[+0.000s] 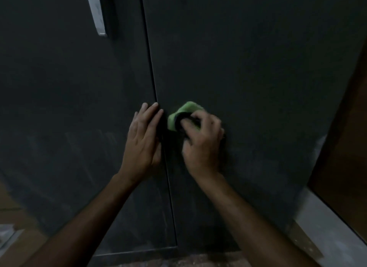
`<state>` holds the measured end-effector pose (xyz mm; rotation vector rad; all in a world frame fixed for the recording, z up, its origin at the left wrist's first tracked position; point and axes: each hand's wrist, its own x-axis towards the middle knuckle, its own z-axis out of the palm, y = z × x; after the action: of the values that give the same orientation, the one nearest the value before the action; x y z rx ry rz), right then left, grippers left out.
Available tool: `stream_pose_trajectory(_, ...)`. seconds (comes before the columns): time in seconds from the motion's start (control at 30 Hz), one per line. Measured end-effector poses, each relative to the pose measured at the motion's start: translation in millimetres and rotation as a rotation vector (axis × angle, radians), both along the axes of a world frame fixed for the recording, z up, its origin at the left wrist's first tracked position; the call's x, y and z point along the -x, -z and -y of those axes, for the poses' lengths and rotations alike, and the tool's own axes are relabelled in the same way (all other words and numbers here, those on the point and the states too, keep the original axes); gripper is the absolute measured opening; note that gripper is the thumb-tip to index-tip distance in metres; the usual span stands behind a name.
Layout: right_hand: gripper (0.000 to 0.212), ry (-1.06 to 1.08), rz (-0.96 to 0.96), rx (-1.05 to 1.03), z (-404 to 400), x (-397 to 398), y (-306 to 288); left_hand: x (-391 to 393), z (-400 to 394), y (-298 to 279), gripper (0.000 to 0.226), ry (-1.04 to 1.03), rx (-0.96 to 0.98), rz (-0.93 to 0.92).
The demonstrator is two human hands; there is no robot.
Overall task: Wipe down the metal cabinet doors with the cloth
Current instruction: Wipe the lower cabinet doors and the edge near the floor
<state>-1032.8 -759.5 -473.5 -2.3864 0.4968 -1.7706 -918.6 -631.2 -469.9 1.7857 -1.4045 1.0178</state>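
Two dark grey metal cabinet doors fill the view, the left door (69, 107) and the right door (248, 67), split by a thin vertical seam. My right hand (202, 141) presses a bunched green cloth (188, 109) against the right door just beside the seam; its fingers cover the cloth's lower part. My left hand (144, 139) lies flat with fingers together on the left door's edge, fingertips reaching the seam. It holds nothing.
A silver bar handle (97, 14) hangs on the left door at the top. A brown wooden panel (349, 147) stands to the right, with a pale ledge (327, 227) below it. Speckled floor (178, 260) shows under the doors.
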Motion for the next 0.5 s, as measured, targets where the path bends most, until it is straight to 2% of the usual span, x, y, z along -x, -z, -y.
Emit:
stream_pose_trajectory(0.1,0.038,-0.121,-0.226,0.248,-1.9,10.8,51.3,3.1,5.2,20.3,0.061,-0.011,0.021,0.005)
stream_pose_trajectory(0.17,0.039,-0.152,-0.321,0.301,21.4,31.5,69.3,1.4,2.1,32.0,0.060,-0.025,0.004,0.029)
stream_pose_trajectory(0.23,0.044,-0.121,-0.261,0.210,42.5,38.2,63.9,1.3,0.7,38.5,0.060,-0.035,-0.011,0.049)
stream_pose_trajectory(0.3,0.044,-0.037,-0.076,0.031,44.8,26.7,45.2,3.1,2.8,40.9,0.057,-0.039,-0.002,0.069)
stream_pose_trajectory(0.33,0.042,-0.013,-0.001,0.008,38.5,18.3,39.4,3.6,5.3,39.8,0.056,-0.035,0.018,0.075)
stream_pose_trajectory(0.4,0.039,-0.054,-0.030,0.145,23.1,4.3,49.4,0.7,9.1,34.7,0.053,-0.024,0.077,0.068)
stream_pose_trajectory(0.5,0.032,-0.202,-0.284,0.429,22.9,13.5,92.9,-5.4,10.4,31.7,0.053,0.003,0.133,0.058)
